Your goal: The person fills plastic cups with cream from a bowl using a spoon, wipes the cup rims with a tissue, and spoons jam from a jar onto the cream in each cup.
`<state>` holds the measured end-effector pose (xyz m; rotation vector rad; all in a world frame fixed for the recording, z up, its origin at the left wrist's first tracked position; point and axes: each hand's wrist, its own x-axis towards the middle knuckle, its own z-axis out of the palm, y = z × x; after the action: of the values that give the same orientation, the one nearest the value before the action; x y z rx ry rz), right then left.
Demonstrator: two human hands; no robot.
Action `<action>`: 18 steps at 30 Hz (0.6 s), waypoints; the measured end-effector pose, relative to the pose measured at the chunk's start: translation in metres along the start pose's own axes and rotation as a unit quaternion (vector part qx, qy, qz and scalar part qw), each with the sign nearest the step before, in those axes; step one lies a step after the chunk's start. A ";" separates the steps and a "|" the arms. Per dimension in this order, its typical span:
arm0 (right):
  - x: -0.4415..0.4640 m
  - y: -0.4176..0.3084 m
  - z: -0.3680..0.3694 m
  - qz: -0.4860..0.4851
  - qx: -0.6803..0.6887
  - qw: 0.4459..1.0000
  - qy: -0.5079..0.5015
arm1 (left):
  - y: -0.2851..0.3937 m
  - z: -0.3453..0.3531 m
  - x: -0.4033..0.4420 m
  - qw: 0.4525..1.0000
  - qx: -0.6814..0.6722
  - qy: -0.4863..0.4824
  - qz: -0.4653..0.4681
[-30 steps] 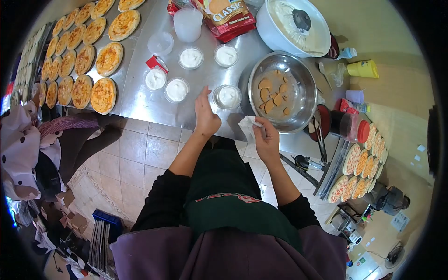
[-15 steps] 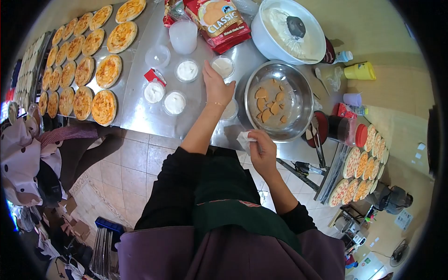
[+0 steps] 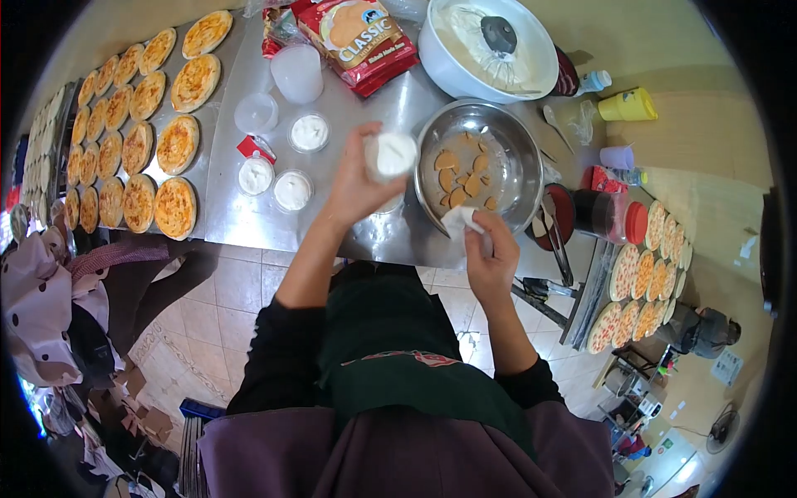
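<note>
My left hand (image 3: 359, 184) is closed round a clear plastic cup of white cream (image 3: 393, 155), lifted above the metal table. Pinched in the fingers of my right hand (image 3: 491, 253) is a white tissue (image 3: 459, 222), at the near rim of a steel bowl (image 3: 425, 183). Several broken biscuits (image 3: 473, 184) lie in the bowl. Left of my left hand stand three cream-filled cups: one at the back (image 3: 310, 133), one at the front (image 3: 293, 191) and one at the left (image 3: 256, 175). Another cup (image 3: 390, 204) is partly hidden below the lifted one.
A red biscuit packet (image 3: 357, 41) and a white tub (image 3: 436, 62) stand at the back. Empty plastic cups (image 3: 296, 73) are beside the packet. Pizzas on trays (image 3: 178, 143) fill the left side. Tongs (image 3: 558, 245) and a red-lidded jar (image 3: 610, 217) sit right. A person (image 3: 50, 290) stands at left.
My left hand has picked up a cream cup from the table and brought it toward me. The tissue in my right hand has moved slightly right, to the bowl's rim.
</note>
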<state>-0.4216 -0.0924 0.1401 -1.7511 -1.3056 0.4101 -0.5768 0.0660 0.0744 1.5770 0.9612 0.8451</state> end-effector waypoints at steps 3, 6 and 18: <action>0.009 -0.004 -0.003 0.011 0.029 0.999 -0.009 | 0.047 -0.025 -0.026 0.975 -0.107 -0.184 -0.066; 0.016 0.000 -0.001 0.021 0.065 0.997 -0.029 | 0.053 -0.035 -0.040 0.953 -0.102 -0.286 -0.017; 0.013 0.001 0.012 -0.135 0.083 0.975 -0.158 | 0.055 -0.046 -0.044 0.908 -0.134 -0.396 -0.017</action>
<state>-0.4245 -0.0755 0.1358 -1.3816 -1.6588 0.6407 -0.6282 0.0387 0.1355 1.4566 0.2650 0.2305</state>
